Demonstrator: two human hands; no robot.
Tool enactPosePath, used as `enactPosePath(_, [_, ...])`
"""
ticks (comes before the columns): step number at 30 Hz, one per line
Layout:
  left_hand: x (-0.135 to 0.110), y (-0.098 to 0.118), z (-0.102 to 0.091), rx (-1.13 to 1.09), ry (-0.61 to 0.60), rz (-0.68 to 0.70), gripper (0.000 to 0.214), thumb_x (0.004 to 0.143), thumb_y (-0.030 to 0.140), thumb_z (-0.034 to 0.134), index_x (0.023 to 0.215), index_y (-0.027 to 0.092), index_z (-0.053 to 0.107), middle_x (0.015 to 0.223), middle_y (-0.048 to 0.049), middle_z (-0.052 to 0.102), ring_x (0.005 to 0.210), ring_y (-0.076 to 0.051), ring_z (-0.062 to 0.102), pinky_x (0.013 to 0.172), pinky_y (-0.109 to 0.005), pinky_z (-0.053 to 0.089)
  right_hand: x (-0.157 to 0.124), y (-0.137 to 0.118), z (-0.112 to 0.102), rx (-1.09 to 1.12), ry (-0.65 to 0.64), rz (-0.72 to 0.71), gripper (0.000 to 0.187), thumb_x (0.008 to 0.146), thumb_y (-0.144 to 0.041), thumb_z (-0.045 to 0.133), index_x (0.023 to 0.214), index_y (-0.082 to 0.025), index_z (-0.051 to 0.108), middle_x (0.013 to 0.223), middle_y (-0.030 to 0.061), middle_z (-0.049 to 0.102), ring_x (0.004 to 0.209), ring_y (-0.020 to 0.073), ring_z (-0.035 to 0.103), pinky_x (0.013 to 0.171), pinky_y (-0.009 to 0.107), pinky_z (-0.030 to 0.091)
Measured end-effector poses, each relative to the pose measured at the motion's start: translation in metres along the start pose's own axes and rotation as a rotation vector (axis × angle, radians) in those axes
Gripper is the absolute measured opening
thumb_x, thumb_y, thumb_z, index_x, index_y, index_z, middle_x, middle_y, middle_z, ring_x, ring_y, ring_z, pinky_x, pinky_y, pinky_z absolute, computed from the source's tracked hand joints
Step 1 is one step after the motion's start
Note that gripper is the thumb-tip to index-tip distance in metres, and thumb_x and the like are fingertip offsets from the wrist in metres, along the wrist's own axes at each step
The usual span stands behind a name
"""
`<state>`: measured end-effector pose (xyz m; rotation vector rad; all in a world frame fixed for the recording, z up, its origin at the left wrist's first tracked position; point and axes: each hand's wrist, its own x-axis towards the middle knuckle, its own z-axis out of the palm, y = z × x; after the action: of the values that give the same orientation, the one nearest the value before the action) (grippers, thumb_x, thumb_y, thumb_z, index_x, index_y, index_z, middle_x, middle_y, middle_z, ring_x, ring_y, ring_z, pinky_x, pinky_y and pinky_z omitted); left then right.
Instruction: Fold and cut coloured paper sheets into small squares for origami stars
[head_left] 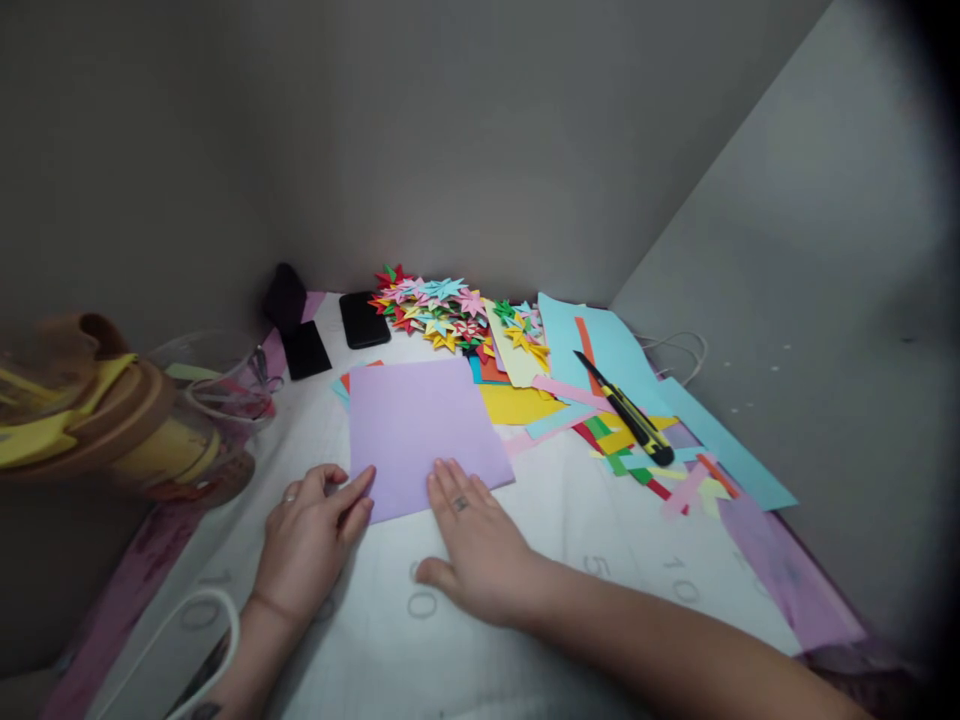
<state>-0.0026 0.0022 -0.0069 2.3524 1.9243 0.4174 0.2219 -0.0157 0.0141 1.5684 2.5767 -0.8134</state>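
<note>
A sheet of light purple paper lies on the white table cover, its near edge toward me. My left hand is at the near left corner, fingers curled, with thumb and forefinger closed on the paper's edge. Flat on the near edge rests my right hand, fingers together and stretched out, thumb apart on the cover. Beyond the sheet, folded paper stars in several colours are heaped against the wall. A yellow and black utility knife, blade out, lies on paper strips to the right.
Light blue sheets and coloured strips cover the right side. A black phone and a dark flat object lie at the back left. A clear cup with a brown and yellow lid stands left. Grey walls close in the back and right.
</note>
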Motion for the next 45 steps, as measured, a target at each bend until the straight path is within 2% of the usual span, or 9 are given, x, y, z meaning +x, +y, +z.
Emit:
enactPosePath(5, [0.000,0.000,-0.004,0.006,-0.015,-0.012,0.035,0.088,0.038,0.047,0.116,0.033,0.069,0.107,-0.0078,0.059,0.087,-0.024,0.057,0.079,-0.037,0.047,-0.030,0.041,-0.011,-0.104,0.016,0.226,0.085,0.088,-0.050,0.048,0.150,-0.002,0.015,0.156,0.0170,0.000,0.145,0.0301,-0.001,0.117,0.050,0.011])
enactPosePath(9, [-0.001,0.018,-0.016,0.151,0.029,-0.002,0.032,0.088,0.029,0.048,0.112,0.032,0.070,0.119,-0.0116,0.058,0.102,-0.031,0.055,0.082,-0.045,0.047,-0.040,0.056,-0.007,-0.156,0.099,0.240,0.080,0.089,-0.049,0.046,0.150,-0.003,0.020,0.156,0.0151,0.004,0.145,0.0295,0.003,0.117,0.051,0.013])
enactPosePath(11, [-0.001,0.037,-0.017,0.185,0.027,0.104,0.040,0.087,0.016,0.045,0.118,0.031,0.066,0.134,-0.0109,0.054,0.119,-0.034,0.049,0.089,-0.049,0.044,-0.041,0.058,-0.004,-0.164,0.139,0.224,0.079,0.089,-0.049,0.045,0.149,-0.004,0.022,0.156,0.0150,0.007,0.145,0.0295,0.006,0.116,0.052,0.014])
enactPosePath(14, [-0.002,0.065,-0.007,0.069,-0.111,0.369,0.056,0.086,0.009,0.041,0.138,0.028,0.047,0.147,-0.0065,0.044,0.136,-0.027,0.037,0.104,-0.046,0.036,-0.042,0.058,-0.003,-0.166,0.173,0.207,0.078,0.089,-0.050,0.045,0.148,-0.003,0.025,0.156,0.0153,0.010,0.145,0.0298,0.008,0.116,0.052,0.016])
enactPosePath(17, [-0.006,0.077,0.003,0.010,-0.305,0.440,0.060,0.090,0.032,0.047,0.146,0.020,0.033,0.151,-0.0082,0.037,0.139,-0.026,0.033,0.109,-0.044,0.034,-0.042,0.057,-0.005,-0.159,0.175,0.200,0.079,0.088,-0.050,0.045,0.148,-0.002,0.025,0.156,0.0156,0.011,0.145,0.0304,0.008,0.116,0.052,0.016])
enactPosePath(23, [-0.032,0.039,0.003,0.152,-0.307,0.218,0.065,0.087,0.049,0.045,0.143,0.016,0.041,0.148,-0.0121,0.038,0.138,-0.032,0.034,0.105,-0.051,0.038,-0.045,0.060,-0.004,-0.097,0.236,0.190,0.077,0.087,-0.047,0.049,0.146,-0.002,0.030,0.155,0.0179,0.018,0.145,0.0309,0.013,0.115,0.051,0.019])
enactPosePath(30, [-0.055,0.022,0.010,0.262,-0.154,0.116,0.070,0.087,0.053,0.036,0.140,0.008,0.044,0.148,-0.0149,0.036,0.139,-0.033,0.032,0.105,-0.056,0.035,-0.050,0.083,-0.012,-0.121,0.494,0.252,0.030,0.091,-0.034,0.047,0.103,-0.014,0.066,0.151,0.0132,0.035,0.143,0.0325,0.019,0.111,0.050,0.028])
enactPosePath(40, [-0.055,0.019,0.012,0.194,-0.120,0.131,0.068,0.088,0.051,0.038,0.142,0.010,0.042,0.148,-0.0149,0.038,0.139,-0.034,0.032,0.105,-0.055,0.034,-0.026,0.117,-0.035,-0.237,0.433,0.287,0.047,0.091,-0.042,0.047,0.130,-0.017,0.056,0.151,0.0121,0.035,0.143,0.0329,0.020,0.112,0.056,0.019])
enactPosePath(45, [-0.055,0.020,0.012,0.171,-0.128,0.116,0.067,0.088,0.051,0.039,0.141,0.012,0.043,0.148,-0.0139,0.039,0.139,-0.033,0.032,0.105,-0.054,0.034,-0.027,0.131,-0.028,-0.138,0.603,0.185,0.046,0.094,-0.032,0.037,0.132,-0.013,0.054,0.145,0.0149,0.044,0.139,0.0284,0.032,0.112,0.054,0.023])
